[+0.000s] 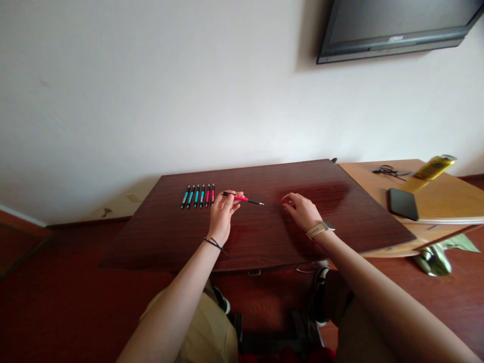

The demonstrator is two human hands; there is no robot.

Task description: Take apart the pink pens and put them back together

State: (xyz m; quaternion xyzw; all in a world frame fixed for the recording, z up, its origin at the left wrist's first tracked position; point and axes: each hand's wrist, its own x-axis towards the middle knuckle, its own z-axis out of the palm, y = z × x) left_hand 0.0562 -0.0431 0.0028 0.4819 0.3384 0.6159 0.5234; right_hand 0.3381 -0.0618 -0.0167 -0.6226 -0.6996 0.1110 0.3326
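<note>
My left hand (224, 214) is closed on a red and black pen (242, 198), held above the table between thumb and fingers. The pen lies nearly level, and its pale, thin tip points right towards my other hand. With its fingers curled in and the thumb near the forefinger, my right hand (300, 209) hovers over the table; anything inside it is hidden or too small to see. Left of my left hand, several teal and black pens (196, 196) lie side by side in a row. Two red and black pens (207, 195) end that row on its right.
The dark wood table (264, 247) stands against a white wall. A lighter wooden cabinet (449, 196) adjoins on the right, with a black phone (403, 203), a coiled cable (389, 171) and a yellow can (434, 167). A television (397, 30) hangs above.
</note>
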